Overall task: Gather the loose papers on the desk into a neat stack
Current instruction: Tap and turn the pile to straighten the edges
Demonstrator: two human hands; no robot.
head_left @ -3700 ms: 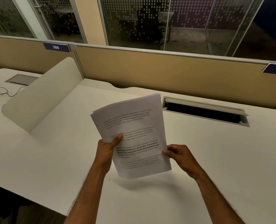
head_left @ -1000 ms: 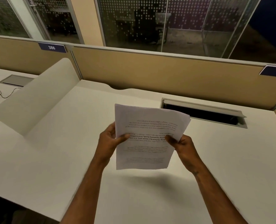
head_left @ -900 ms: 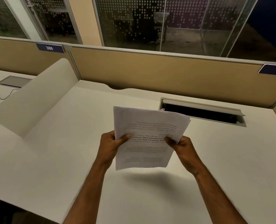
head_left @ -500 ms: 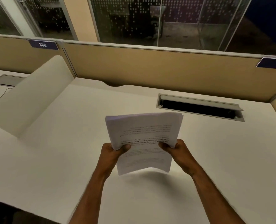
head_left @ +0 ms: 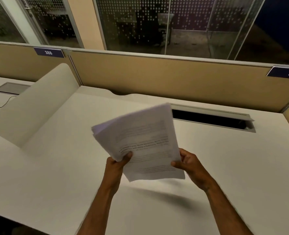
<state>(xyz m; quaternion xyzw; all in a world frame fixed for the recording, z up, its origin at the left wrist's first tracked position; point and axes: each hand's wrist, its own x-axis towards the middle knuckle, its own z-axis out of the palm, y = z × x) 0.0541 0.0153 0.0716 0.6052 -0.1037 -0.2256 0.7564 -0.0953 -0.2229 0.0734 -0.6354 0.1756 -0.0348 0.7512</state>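
Left hand pinches the papers at their lower left edge, right hand grips the lower right. The bundle's held tilted above the desk; its fanned top-left corner could let sheets slip out.

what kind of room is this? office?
Most likely an open-plan office or study hall: white desk bays split by tan partition panels, dark-blue seat number plates, a recessed cable slot, glass-walled rooms behind.
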